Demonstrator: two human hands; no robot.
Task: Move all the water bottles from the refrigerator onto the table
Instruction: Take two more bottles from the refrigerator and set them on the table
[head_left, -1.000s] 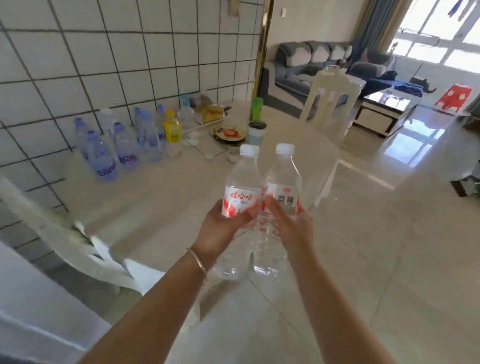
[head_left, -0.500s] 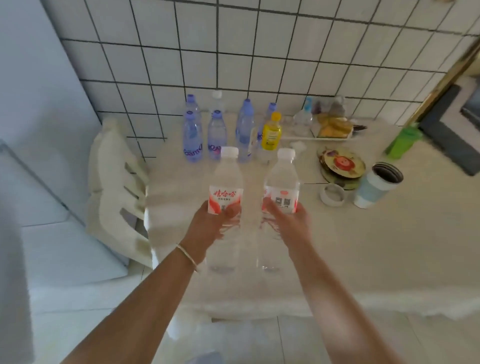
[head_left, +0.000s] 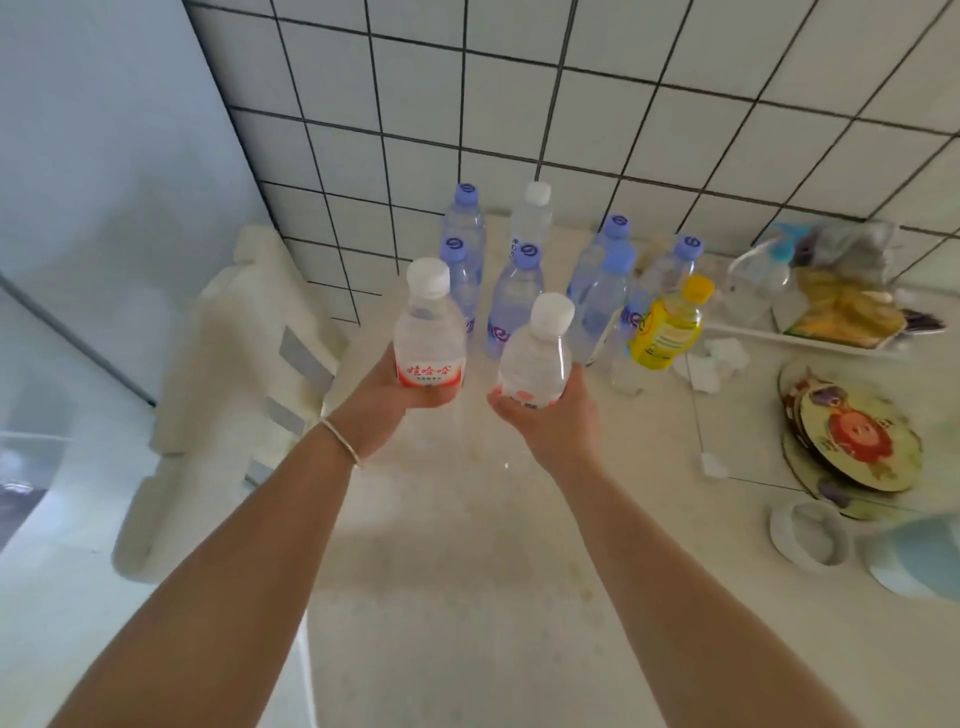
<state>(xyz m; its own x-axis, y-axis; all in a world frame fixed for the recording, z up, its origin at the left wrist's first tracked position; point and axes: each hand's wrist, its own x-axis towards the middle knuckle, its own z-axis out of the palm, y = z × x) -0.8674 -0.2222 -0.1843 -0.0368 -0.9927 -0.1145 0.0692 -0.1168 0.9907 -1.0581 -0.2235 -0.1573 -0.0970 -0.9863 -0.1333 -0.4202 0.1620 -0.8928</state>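
One white-capped bottle (head_left: 429, 332) is held in the left grip (head_left: 387, 400) and another (head_left: 536, 353) in the right grip (head_left: 550, 421), above the bench (head_left: 467, 571) — the setting-down step is judged in hand, just short of the standing bottles (head_left: 514, 296) beyond both grips.

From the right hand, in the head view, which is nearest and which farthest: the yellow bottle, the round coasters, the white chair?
1. Yellow bottle, just beyond the right hand, toward the wall.
2. Round coasters, to its right on the table.
3. White chair, far left, past the left hand.
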